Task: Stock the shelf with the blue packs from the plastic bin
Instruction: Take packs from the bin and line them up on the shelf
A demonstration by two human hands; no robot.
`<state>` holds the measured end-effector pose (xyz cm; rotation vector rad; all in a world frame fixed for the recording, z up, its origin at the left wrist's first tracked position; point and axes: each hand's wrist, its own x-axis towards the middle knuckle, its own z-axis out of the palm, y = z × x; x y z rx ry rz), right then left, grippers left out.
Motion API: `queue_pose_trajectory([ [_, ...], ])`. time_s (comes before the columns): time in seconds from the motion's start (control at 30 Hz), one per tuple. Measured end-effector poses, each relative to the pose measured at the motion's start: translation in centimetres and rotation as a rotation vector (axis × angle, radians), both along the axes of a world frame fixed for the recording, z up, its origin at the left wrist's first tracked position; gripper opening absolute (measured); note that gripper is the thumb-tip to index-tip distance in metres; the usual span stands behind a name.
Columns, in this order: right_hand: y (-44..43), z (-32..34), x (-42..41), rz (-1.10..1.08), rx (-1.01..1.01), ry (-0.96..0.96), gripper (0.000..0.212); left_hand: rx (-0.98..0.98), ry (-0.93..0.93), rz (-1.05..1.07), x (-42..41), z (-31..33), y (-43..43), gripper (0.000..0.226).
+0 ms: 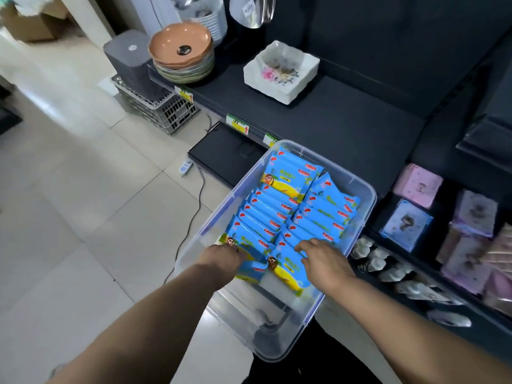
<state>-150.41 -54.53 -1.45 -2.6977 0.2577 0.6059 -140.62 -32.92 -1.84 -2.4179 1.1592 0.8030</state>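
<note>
Left hand (221,256) is down at the near-left corner of the plastic bin (370,195). It's touching the nearest pack there, but the fingers are tucked out of view, so I can't tell if it's got a grip. Right hand (324,261) has its fingers curled over the top of the nearest pack in the right-hand row, and that looks like a grip to me.

The blue packs (277,212) are all in the bin, standing on edge in two tight rows, lower centre of the frame. The dark shelf (332,126) at centre right has a bare stretch just past the bin. Beyond that stretch sit white square plates (282,70) and a stack of bowls (180,51).

What could go wrong, imo:
- The packs are crammed together and glossy, so pulling one might drag its neighbours up or let it slip.
- The bin looks perched. Leaning on the near end might tip it.

Hard to make out:
- What the bin actually rests on. There's something dark under the clear bottom.
- The whitish things (368,253) at lower right are blurry.
- The pastel packs (415,187) run off the right edge.
</note>
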Motion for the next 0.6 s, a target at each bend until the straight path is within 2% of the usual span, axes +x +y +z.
queue_pose_trajectory([
  [0.27, 2.6, -1.7, 6.2, 0.097, 0.08, -0.011, 0.037, 0.022, -0.04, 0.154, -2.6, 0.4, 0.6, 0.031],
  [0.33, 4.1, -2.4, 7.2, 0.153, 0.022, -0.028, 0.036, 0.012, -0.045, 0.204, -3.0, 0.3, 0.9, 0.032],
  [0.47, 6.7, -4.1, 7.6, 0.248, -0.162, -0.093, 0.052, 0.007, -0.037, 0.226, -3.9, -0.3, 1.7, 0.033],
  [0.6, 8.1, -6.1, 7.5, 0.258, -0.315, -0.163, 0.059, -0.012, -0.028, 0.286, -4.5, -0.9, 2.4, 0.03],
])
